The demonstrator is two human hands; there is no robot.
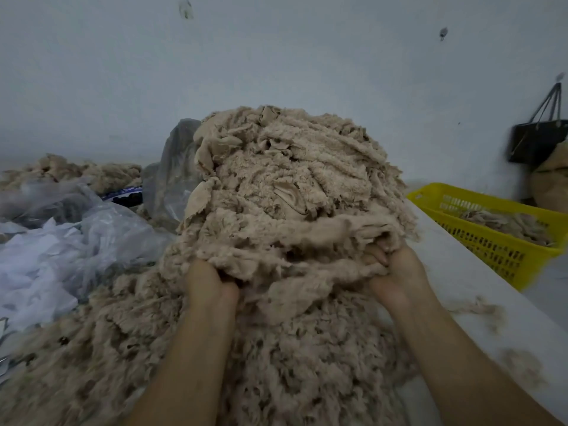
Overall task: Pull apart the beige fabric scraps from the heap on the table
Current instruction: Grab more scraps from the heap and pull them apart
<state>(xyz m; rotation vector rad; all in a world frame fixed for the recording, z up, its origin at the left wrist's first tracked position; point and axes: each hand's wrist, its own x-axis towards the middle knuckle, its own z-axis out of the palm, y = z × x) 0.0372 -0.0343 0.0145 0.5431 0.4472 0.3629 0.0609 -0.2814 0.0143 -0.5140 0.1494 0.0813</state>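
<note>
A tall heap of beige fabric scraps (289, 186) rises in the middle of the white table (455, 272), with looser fluffy scraps (276, 348) spread in front of it. My left hand (209, 281) is dug into the lower left of the heap, fingers buried in the fabric. My right hand (396, 269) grips the lower right of the same bundle, its fingertips curled into the scraps. Both hands hold one thick clump between them.
A yellow plastic basket (491, 238) with some beige scraps stands at the right. Clear and white plastic bags (61, 241) lie at the left, with more beige scraps (76, 173) behind them. A dark bag (534, 139) hangs on the wall at right.
</note>
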